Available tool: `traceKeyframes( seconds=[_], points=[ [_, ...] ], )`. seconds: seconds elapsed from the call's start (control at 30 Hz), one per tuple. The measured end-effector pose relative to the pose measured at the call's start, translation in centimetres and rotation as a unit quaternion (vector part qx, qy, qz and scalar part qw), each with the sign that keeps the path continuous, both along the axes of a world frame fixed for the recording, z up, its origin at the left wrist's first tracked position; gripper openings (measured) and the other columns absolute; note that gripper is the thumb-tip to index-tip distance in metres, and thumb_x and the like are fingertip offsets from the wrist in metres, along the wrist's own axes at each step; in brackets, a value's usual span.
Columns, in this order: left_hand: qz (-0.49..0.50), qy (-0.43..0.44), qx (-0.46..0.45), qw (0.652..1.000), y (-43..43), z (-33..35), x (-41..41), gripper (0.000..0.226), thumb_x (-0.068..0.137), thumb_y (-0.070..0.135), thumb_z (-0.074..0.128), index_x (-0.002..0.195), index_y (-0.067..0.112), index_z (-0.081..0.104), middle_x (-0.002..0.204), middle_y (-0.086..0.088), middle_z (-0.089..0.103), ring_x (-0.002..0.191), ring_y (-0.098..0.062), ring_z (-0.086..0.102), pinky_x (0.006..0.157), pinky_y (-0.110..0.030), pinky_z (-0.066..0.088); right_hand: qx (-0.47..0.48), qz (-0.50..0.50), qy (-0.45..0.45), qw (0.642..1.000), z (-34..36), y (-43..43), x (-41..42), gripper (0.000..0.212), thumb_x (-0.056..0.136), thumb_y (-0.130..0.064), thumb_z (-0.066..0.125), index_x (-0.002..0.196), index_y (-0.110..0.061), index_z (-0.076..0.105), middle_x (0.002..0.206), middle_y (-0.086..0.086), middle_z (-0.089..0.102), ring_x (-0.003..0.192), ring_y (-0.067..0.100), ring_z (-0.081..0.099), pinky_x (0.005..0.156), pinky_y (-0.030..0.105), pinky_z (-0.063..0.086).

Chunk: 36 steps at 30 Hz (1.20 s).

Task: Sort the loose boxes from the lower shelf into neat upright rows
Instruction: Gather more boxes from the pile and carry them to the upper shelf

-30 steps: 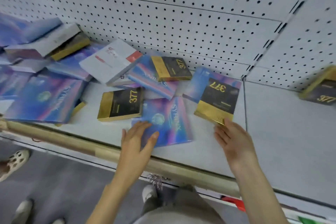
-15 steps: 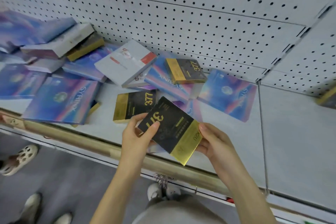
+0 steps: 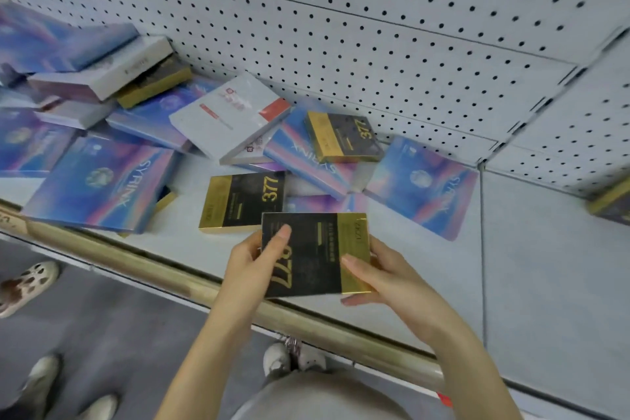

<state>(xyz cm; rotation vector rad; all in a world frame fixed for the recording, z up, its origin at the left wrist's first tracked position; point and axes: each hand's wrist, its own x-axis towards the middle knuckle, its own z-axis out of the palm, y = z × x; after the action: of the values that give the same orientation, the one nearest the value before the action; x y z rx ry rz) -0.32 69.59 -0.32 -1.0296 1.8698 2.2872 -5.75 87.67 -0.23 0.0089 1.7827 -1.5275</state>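
Observation:
I hold a black and gold "377" box (image 3: 313, 254) flat above the shelf's front edge. My left hand (image 3: 254, 261) grips its left side with the thumb on top. My right hand (image 3: 385, 278) grips its gold right end. Loose boxes lie flat on the white shelf (image 3: 531, 269): another black and gold box (image 3: 243, 201) just behind the held one, a third (image 3: 342, 136) resting on a blue-purple box (image 3: 306, 160), a blue-purple box (image 3: 422, 186) at the right, a large one (image 3: 99, 182) at the left, and a white box with a red corner (image 3: 230, 114).
A jumbled pile of blue, white and gold boxes (image 3: 85, 68) fills the far left. One black and gold box (image 3: 612, 199) lies at the right edge. A pegboard wall (image 3: 375, 27) backs the shelf; a brass-coloured rail (image 3: 163, 268) runs along its front. Feet stand on the grey floor (image 3: 102, 327).
I picked the black and gold box off the blue-purple box at the right, brought it toward me with both hands, and turned it from tilted to level.

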Motion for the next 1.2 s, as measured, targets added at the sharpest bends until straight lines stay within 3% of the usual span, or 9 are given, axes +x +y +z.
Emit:
traceKeyframes(
  seconds=[0.17, 0.3, 0.4, 0.5, 0.6, 0.73, 0.87, 1.1, 1.2],
  points=[
    [0.078, -0.014, 0.008, 0.997, -0.3, 0.0, -0.7, 0.011, 0.090, 0.029, 0.059, 0.094, 0.019, 0.064, 0.081, -0.004, 0.075, 0.074, -0.019, 0.072, 0.054, -0.023, 0.055, 0.081, -0.181, 0.122, 0.973, 0.3, 5.9, -6.6, 0.020, 0.091, -0.013, 0.062, 0.111, -0.013, 0.062, 0.106, 0.015, 0.066, 0.084, 0.019, 0.066, 0.073, 0.023, 0.051],
    [0.108, -0.015, 0.012, 0.994, -0.5, -0.4, -0.4, 0.010, 0.089, 0.014, 0.061, 0.096, 0.022, 0.060, 0.094, -0.007, 0.071, 0.081, -0.021, 0.069, 0.051, -0.023, 0.057, 0.336, -0.102, 0.210, 0.913, -2.5, 9.9, -13.6, 0.074, 0.078, -0.037, 0.076, 0.139, -0.019, 0.039, 0.135, 0.016, 0.045, 0.120, 0.030, 0.049, 0.099, 0.040, 0.042],
    [0.113, -0.032, 0.018, 0.993, 0.0, -0.7, -0.2, 0.017, 0.087, 0.008, 0.062, 0.092, 0.022, 0.055, 0.094, -0.007, 0.066, 0.084, -0.023, 0.065, 0.053, -0.028, 0.057, 0.420, -0.070, 0.234, 0.874, -4.5, 11.3, -16.5, 0.100, 0.074, -0.051, 0.075, 0.150, -0.015, 0.021, 0.152, 0.016, 0.029, 0.139, 0.036, 0.027, 0.113, 0.045, 0.025],
    [0.102, -0.033, 0.010, 0.994, 0.6, -1.3, 0.0, 0.019, 0.085, 0.005, 0.063, 0.092, 0.020, 0.054, 0.096, -0.010, 0.066, 0.084, -0.024, 0.065, 0.059, -0.031, 0.058, 0.437, -0.022, 0.237, 0.867, -5.6, 11.8, -18.8, 0.107, 0.064, -0.067, 0.074, 0.147, -0.017, 0.029, 0.151, 0.009, 0.035, 0.139, 0.033, 0.030, 0.111, 0.046, 0.030],
    [0.096, -0.036, 0.001, 0.995, 1.1, -1.7, -0.1, 0.018, 0.085, 0.006, 0.064, 0.091, 0.020, 0.054, 0.093, -0.007, 0.064, 0.084, -0.021, 0.064, 0.062, -0.031, 0.054, 0.471, 0.013, 0.251, 0.846, -5.7, 11.8, -19.4, 0.100, 0.052, -0.080, 0.069, 0.130, -0.021, 0.047, 0.132, 0.007, 0.051, 0.124, 0.033, 0.044, 0.099, 0.044, 0.041],
    [0.070, -0.055, -0.065, 0.994, 1.8, -2.7, -0.2, 0.022, 0.082, 0.014, 0.070, 0.092, 0.023, 0.053, 0.095, -0.002, 0.063, 0.093, -0.022, 0.061, 0.082, -0.040, 0.052, 0.465, -0.039, 0.274, 0.841, -5.7, 10.8, -17.1, 0.083, 0.060, -0.066, 0.078, 0.113, -0.008, 0.052, 0.121, 0.012, 0.051, 0.120, 0.033, 0.043, 0.093, 0.041, 0.037],
    [0.079, -0.061, -0.085, 0.991, 2.5, -2.9, -0.5, 0.021, 0.082, 0.016, 0.070, 0.085, 0.025, 0.052, 0.089, -0.001, 0.062, 0.086, -0.017, 0.061, 0.068, -0.030, 0.049, 0.405, -0.162, 0.288, 0.853, -6.9, 9.9, -12.9, 0.081, 0.056, -0.056, 0.085, 0.112, -0.007, 0.053, 0.114, 0.011, 0.055, 0.116, 0.034, 0.046, 0.091, 0.039, 0.035],
    [0.069, -0.062, -0.098, 0.991, 2.4, -3.5, -0.2, 0.017, 0.081, 0.022, 0.071, 0.091, 0.022, 0.056, 0.094, -0.005, 0.067, 0.093, -0.022, 0.064, 0.082, -0.039, 0.052, 0.315, -0.292, 0.288, 0.856, -7.6, 8.5, -7.4, 0.055, 0.067, -0.035, 0.085, 0.104, -0.004, 0.059, 0.096, 0.006, 0.058, 0.105, 0.036, 0.052, 0.092, 0.047, 0.043],
    [0.059, -0.063, -0.084, 0.993, 2.1, -3.5, -0.2, 0.017, 0.082, 0.023, 0.069, 0.094, 0.022, 0.057, 0.096, -0.005, 0.068, 0.093, -0.021, 0.065, 0.078, -0.033, 0.051, 0.250, -0.339, 0.264, 0.868, -7.7, 7.9, -5.9, 0.045, 0.073, -0.034, 0.082, 0.104, -0.011, 0.059, 0.098, 0.006, 0.064, 0.098, 0.031, 0.058, 0.089, 0.044, 0.048]
  ],
)
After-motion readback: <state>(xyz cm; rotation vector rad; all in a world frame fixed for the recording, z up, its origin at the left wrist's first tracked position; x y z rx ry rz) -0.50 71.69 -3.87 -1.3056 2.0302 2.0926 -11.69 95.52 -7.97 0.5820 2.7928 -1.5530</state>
